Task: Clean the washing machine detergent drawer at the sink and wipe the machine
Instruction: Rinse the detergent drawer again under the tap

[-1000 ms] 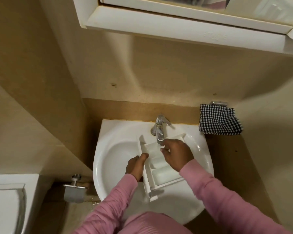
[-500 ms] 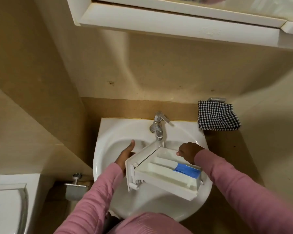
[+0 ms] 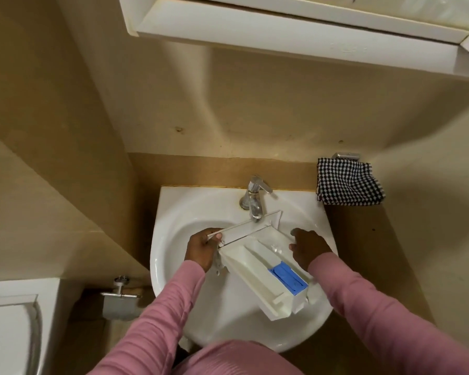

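We saw the drawer [image 3: 257, 262] held over the sink [image 3: 179, 212], in the middle of the frame just below the tap [image 3: 253, 198]. It lay tilted with its open compartments facing up. Its long body ran from the centre toward the lower right, over the right half of the bowl. Its front panel [image 3: 251, 226] stood at the upper end, a thin white strip slanting from the left hand [image 3: 201, 249] up toward the tap's spout. We could not tell whether panel and spout touched. A blue insert [image 3: 289, 277] sat in the compartment at the drawer's lower right end.

The left hand, left of centre, pinched the left end of the front panel, with the thumb on top and the fingers curled beneath. The right hand [image 3: 307, 246], right of centre, gripped the drawer's right wall, its fingers curled over the edge. Both arms came up from the bottom of the frame in pink sleeves [image 3: 160, 320].

Water [image 3: 217, 262] dripped from the drawer's left corner, just beside the left hand, into the bowl.

A checked cloth [image 3: 348, 182] hung on the wall just beyond the sink's upper right corner. A white cabinet [image 3: 282, 28] crossed the top of the frame. At the lower left a metal holder [image 3: 119, 296] stuck out from the wall near the sink.
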